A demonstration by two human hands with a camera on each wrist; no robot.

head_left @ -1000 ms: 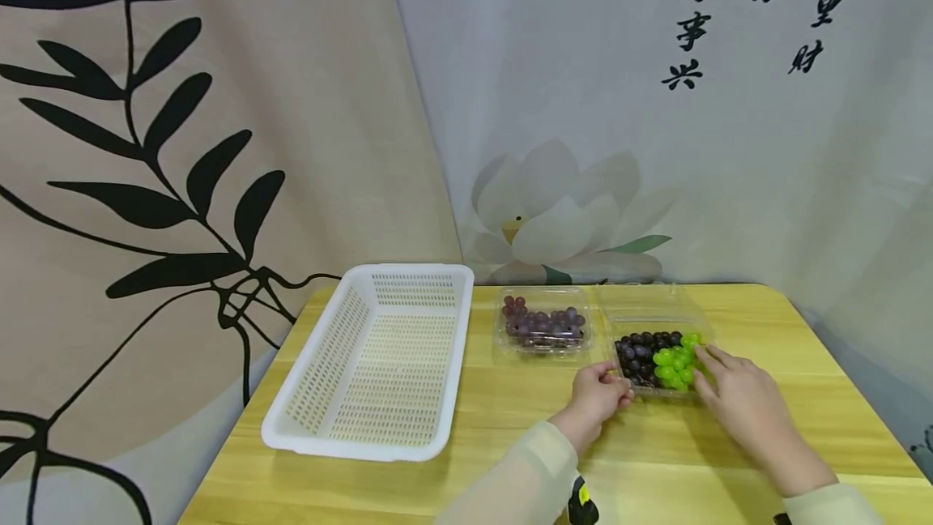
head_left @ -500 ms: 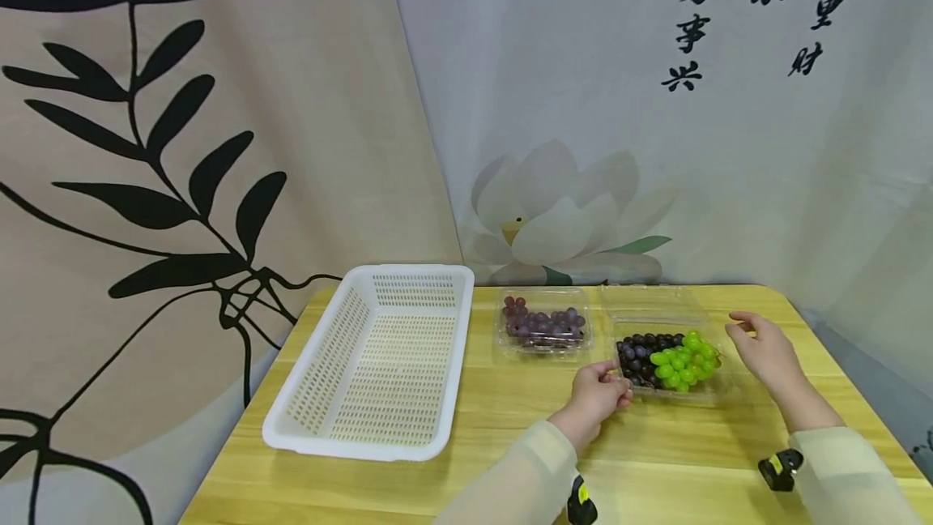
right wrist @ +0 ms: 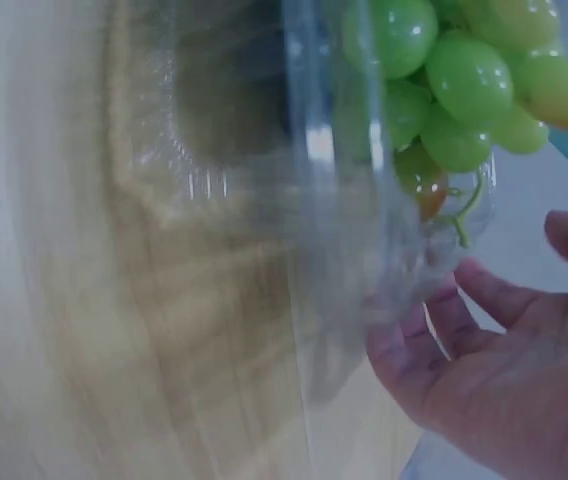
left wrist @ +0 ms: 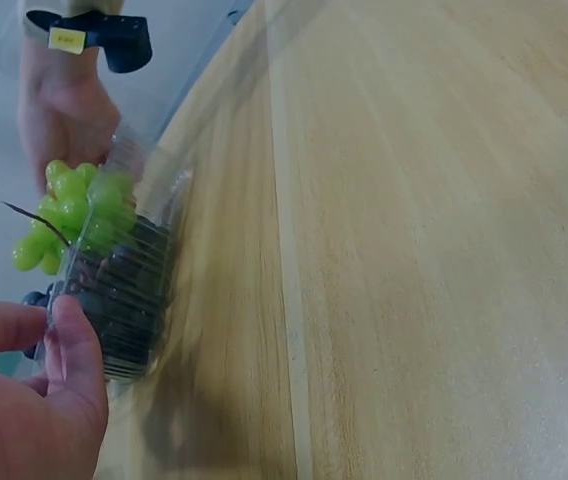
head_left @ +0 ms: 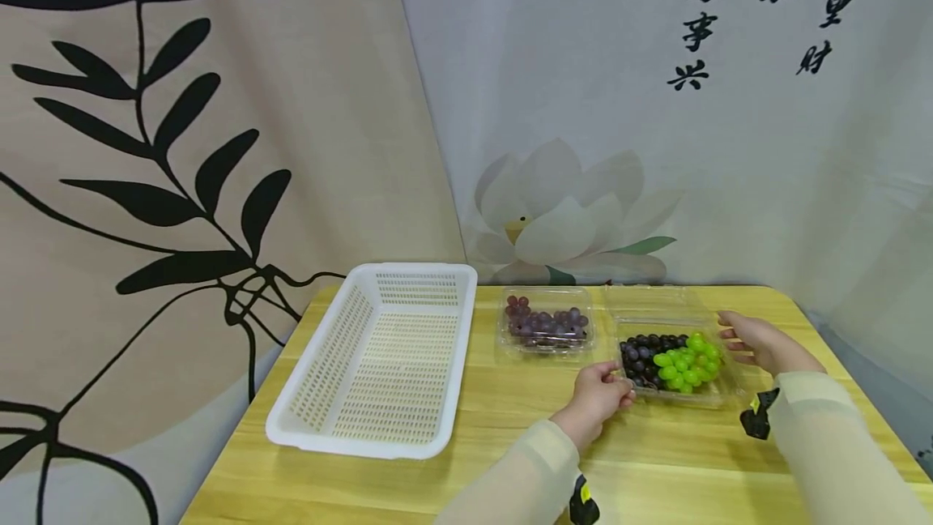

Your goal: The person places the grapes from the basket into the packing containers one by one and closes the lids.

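My left hand pinches the front left rim of a clear plastic clamshell box between thumb and finger. Its lid is folded back toward the curtain. Inside lie dark grapes on the left and a bunch of green grapes on the right, heaped above the rim in the left wrist view. At the box's right side is my right hand, thumb apart from its loosely bent fingers. In the right wrist view, those fingers reach right to the clear wall, below the green grapes' stem.
A white slotted basket stands on the left of the wooden table. Between it and the open box is a second clear box, closed, with reddish-purple grapes. A printed curtain hangs behind the table's far edge.
My right hand has left the green grapes, lifted off to the right, then come back to the box's right side. The green bunch now spreads further right. My left hand keeps its pinch.
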